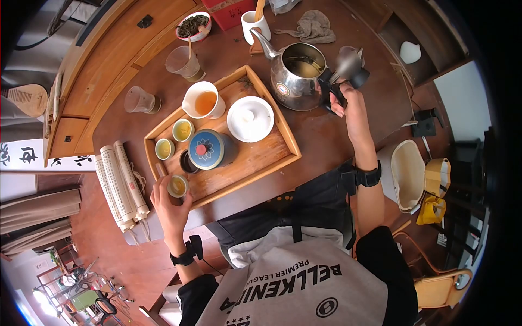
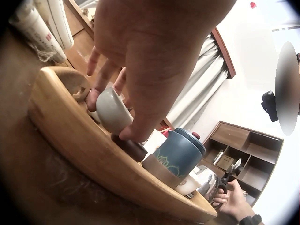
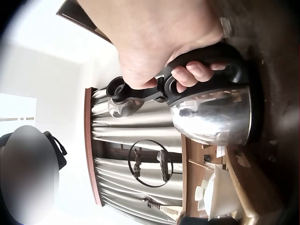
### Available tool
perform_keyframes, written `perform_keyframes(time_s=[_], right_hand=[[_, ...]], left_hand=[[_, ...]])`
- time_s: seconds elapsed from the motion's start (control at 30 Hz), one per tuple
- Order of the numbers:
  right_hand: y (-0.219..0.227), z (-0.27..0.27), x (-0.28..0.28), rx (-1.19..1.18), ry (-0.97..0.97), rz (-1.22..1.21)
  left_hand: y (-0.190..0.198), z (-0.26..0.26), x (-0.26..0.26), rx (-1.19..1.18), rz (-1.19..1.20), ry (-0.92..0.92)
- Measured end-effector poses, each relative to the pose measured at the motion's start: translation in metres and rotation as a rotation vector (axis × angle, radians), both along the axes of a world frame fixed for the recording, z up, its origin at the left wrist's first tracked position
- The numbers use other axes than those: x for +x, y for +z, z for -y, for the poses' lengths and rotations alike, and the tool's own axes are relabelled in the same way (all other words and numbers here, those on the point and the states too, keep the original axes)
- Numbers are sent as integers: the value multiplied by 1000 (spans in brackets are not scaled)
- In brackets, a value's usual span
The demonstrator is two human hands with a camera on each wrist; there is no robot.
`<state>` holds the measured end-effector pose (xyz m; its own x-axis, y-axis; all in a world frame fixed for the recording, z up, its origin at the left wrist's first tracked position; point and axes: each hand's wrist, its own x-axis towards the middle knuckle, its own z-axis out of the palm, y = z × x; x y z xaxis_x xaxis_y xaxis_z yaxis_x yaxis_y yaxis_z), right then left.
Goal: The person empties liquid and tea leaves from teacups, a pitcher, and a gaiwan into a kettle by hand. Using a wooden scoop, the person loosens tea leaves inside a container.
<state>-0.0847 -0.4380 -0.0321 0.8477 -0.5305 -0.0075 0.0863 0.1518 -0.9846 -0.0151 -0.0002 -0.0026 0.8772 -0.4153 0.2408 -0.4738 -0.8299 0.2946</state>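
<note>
At the near left corner of the wooden tray (image 1: 239, 185), my left hand (image 1: 169, 209) pinches a small pale teacup (image 1: 178, 186) holding yellowish tea, thumb on one side and fingers on the other. In the left wrist view the cup (image 2: 112, 112) looks tilted. My right hand (image 1: 353, 108) grips the black handle of a steel kettle (image 1: 288, 92) beside the tray, its lid (image 1: 348, 64) swung up. Fingers wrap through the handle (image 3: 206, 70) in the right wrist view. Close to the left hand are a blue canister (image 1: 215, 149), a dark round piece (image 1: 187, 162) and two filled teacups (image 1: 183, 130).
The tray also bears a white pitcher (image 1: 201, 100) of amber tea and a lidded white bowl (image 1: 250, 119). Behind it stand two glasses (image 1: 142, 100), a bowl of tea leaves (image 1: 193, 26) and a white cup (image 1: 254, 26). Bamboo scrolls (image 1: 117, 187) lie left; a crumpled cloth (image 1: 312, 27) lies behind.
</note>
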Motion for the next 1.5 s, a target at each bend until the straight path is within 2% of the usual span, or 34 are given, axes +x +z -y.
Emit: perform_keyframes(time_s=[0.37,0.5,0.57,0.67,0.87,1.1,1.2,1.37,1.43,1.47,1.5], right_hand=[[-2,-2,1,12,-37,-19],[-1,-3,2,13,-45,-6],[7,-8,3,17,-90,7],[-8,1,1,-2,-51,10],[-15,4,1,15,-25,12],[-2,0,-2,44,-17,-5],[2,-3,-1,80,-38,-9],[4,-1,-4,45,-13,-38],[1,-1,-3,35,-24,-44],[1,0,-3,34,-15,-46],[1,0,-3,32,-7,-49]], left_hand=[[14,-2,7,-109,-41,38],[29,4,14,-73,29,-11],[35,7,22,-139,21,-72],[47,16,31,-143,25,-85],[73,48,54,-198,-13,-156],[106,111,78,-216,-92,-354],[106,137,88,-286,-164,-456],[115,186,95,-202,-138,-568],[115,201,97,-233,-321,-542],[111,208,103,-198,-186,-643],[111,215,105,-196,-185,-649]])
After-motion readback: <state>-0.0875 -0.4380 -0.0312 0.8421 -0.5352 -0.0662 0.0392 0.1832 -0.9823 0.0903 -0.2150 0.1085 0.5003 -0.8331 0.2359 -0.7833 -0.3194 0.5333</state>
